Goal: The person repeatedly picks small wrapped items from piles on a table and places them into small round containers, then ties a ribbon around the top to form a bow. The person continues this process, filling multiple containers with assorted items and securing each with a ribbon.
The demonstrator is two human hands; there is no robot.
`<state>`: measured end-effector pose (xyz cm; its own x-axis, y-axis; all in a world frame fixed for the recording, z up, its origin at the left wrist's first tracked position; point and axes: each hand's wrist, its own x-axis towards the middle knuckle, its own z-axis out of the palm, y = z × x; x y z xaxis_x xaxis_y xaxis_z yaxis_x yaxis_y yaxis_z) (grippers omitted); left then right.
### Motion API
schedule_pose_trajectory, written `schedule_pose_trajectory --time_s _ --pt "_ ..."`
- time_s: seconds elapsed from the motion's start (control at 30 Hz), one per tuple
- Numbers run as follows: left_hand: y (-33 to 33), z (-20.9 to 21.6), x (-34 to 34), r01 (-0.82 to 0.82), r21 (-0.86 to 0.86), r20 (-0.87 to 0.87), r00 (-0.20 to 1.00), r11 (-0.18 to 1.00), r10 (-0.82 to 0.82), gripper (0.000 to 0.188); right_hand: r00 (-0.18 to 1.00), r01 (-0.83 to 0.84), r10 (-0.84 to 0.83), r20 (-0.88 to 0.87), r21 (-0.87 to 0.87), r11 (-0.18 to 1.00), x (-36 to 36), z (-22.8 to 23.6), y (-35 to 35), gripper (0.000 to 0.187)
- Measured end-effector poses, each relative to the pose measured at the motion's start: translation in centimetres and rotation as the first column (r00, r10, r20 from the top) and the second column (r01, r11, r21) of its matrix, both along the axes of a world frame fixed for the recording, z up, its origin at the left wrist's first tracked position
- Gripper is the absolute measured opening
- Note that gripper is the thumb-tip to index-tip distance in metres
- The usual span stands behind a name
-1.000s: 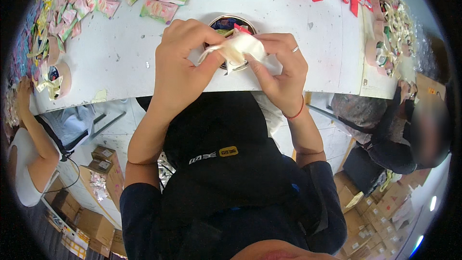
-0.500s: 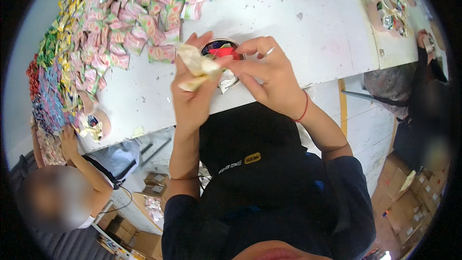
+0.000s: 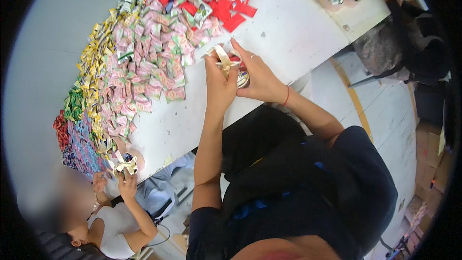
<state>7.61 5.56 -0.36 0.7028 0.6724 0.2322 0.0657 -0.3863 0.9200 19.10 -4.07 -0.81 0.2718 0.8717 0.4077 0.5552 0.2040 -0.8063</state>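
Both my hands hold a small round container point(image 3: 243, 78) over the white table, near its front edge. My left hand point(image 3: 219, 84) grips its left side, the thumb lying over the front. My right hand point(image 3: 262, 79) is wrapped round its right side, with a ring on one finger. A cream ribbon point(image 3: 222, 57) loops over the top and is gathered into a bow near my left thumb. Something red shows inside; the rest of the contents is hidden by the ribbon and my fingers.
On the white table point(image 3: 168, 120), pink packets point(image 3: 154, 67) lie heaped left of my hands, red packets point(image 3: 226, 5) beyond. Yellow packets point(image 3: 96, 53) lie farther left. At left, a person's hand point(image 3: 127, 185) touches a ribboned container point(image 3: 127, 163). Another person point(image 3: 409, 43) works at right.
The view has turned, showing more of the far packets. My hands were working at the cream ribbon above the container; now both are closed round the container's sides.
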Motion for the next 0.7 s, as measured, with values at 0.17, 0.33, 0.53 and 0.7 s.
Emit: schedule_pose_trajectory --time_s 0.17,0.33,0.53,0.7 --pt "0.8 1.9 3.4 0.118 0.013 0.049 0.992 0.993 -0.118 0.049 0.988 0.135 -0.131 -0.087 0.040 0.990 1.8 1.5 -1.2 0.112" --pt "1.6 3.6 6.6 0.185 -0.009 0.019 0.983 0.983 -0.185 0.055 0.951 0.309 -0.308 -0.017 0.053 0.950 5.8 2.5 -4.1 0.119" --pt "-3.3 4.2 -0.3 0.076 0.145 0.019 0.997 0.986 -0.080 0.043 0.824 0.561 -0.565 0.041 0.084 0.824 10.9 2.5 -8.6 0.118" --pt "-7.2 0.3 -4.3 -0.035 0.510 -0.141 0.982 0.859 0.124 0.028 0.704 0.700 -0.706 0.078 0.093 0.708 13.0 0.4 -10.0 0.117"
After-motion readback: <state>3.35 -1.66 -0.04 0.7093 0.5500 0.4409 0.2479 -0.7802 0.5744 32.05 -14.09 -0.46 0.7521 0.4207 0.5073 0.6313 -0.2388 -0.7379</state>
